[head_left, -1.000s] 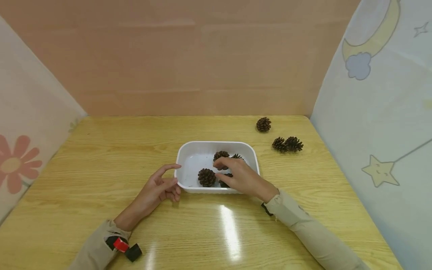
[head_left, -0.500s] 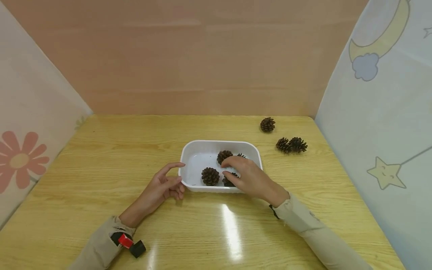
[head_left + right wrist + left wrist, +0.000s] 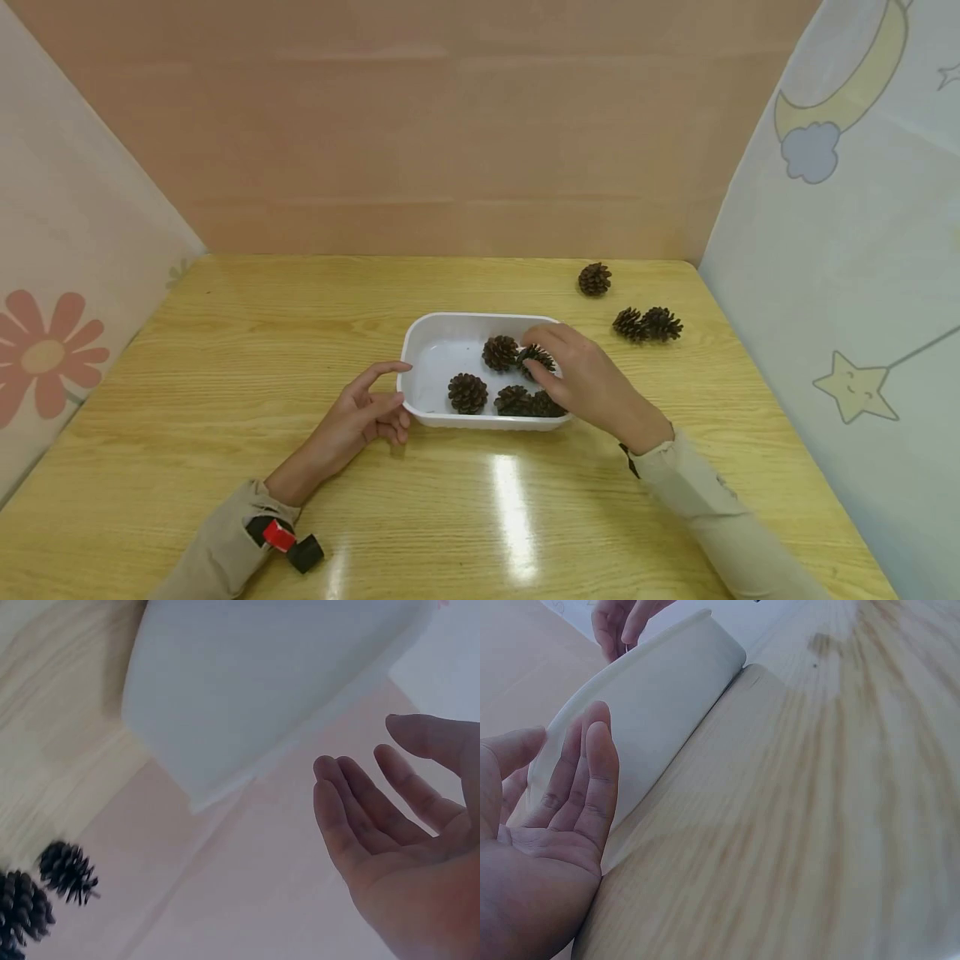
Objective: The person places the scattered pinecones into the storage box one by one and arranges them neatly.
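Note:
A white rectangular tray [image 3: 450, 421] with rounded corners holds several brown pine cones, one of them a pine cone [image 3: 468, 393] nearest the left. My left hand [image 3: 360, 421] is at the tray's left end, with forefinger and thumb touching the rim and the other fingers loosely bent outside the wall. Over the tray's right end hovers my right hand [image 3: 592, 379], thumb and fingers apart with nothing between them. Its fingertips overlap a back-right pine cone [image 3: 536, 362] in the head view. In the right wrist view, the right-hand fingers [image 3: 341, 825] are gently bent above the rim level.
Behind and right of the tray, a lone pine cone [image 3: 595, 279] lies near the table's back edge. Two more, a smaller pine cone [image 3: 628, 324] and a darker pine cone [image 3: 663, 323], sit side by side. Printed cloth walls [image 3: 825, 250] bound the wooden table [image 3: 300, 308].
My right hand has moved right across the tray, uncovering pine cones at the tray's right end. The head view shifted slightly at first. My left hand stays at the rim.

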Motion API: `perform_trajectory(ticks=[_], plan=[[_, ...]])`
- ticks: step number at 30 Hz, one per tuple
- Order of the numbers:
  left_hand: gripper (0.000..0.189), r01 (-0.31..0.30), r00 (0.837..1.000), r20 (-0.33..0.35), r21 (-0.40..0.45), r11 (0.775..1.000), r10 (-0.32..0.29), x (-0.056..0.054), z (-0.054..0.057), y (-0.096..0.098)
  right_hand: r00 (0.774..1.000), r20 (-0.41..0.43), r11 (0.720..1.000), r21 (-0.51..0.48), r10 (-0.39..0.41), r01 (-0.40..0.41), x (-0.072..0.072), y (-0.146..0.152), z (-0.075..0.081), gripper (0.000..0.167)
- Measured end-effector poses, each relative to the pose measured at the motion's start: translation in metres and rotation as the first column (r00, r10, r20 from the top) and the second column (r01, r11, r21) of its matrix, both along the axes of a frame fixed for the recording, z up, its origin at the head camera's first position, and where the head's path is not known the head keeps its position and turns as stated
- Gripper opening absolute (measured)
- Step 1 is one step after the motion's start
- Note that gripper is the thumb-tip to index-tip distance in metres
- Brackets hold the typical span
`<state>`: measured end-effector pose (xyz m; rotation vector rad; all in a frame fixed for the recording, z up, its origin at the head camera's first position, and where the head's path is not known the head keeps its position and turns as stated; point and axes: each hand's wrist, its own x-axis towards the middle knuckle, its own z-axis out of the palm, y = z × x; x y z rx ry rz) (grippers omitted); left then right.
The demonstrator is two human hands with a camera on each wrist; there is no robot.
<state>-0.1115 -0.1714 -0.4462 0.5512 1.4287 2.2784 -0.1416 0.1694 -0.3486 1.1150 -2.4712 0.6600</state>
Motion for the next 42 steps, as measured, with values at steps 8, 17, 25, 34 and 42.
perform_trajectory(ticks=[8,17,25,34,42], plan=[[0.042,-0.005,1.000,0.012,-0.004,1.000,0.005,0.000,0.002,0.001,0.990,-0.036,0.990,0.024,-0.135,0.136,-0.023,0.031,0.003,0.028],[0.042,0.001,1.000,0.001,0.000,1.000,-0.001,0.001,0.003,0.000,0.968,-0.043,0.968,0.028,-0.247,0.248,-0.038,0.056,0.001,0.031],[0.043,0.004,1.000,-0.007,-0.008,1.000,-0.004,0.000,0.004,0.000,0.938,0.031,0.936,0.077,-0.346,0.343,-0.048,0.078,0.000,0.037],[0.042,-0.007,1.000,-0.010,-0.014,1.000,0.007,0.001,0.002,0.001,0.893,0.138,0.901,0.143,-0.428,0.410,-0.057,0.101,-0.009,0.041],[0.043,-0.009,1.000,-0.010,-0.021,1.000,0.008,0.001,0.001,0.001,0.866,0.144,0.870,0.210,-0.479,0.447,-0.062,0.113,-0.020,0.040]])
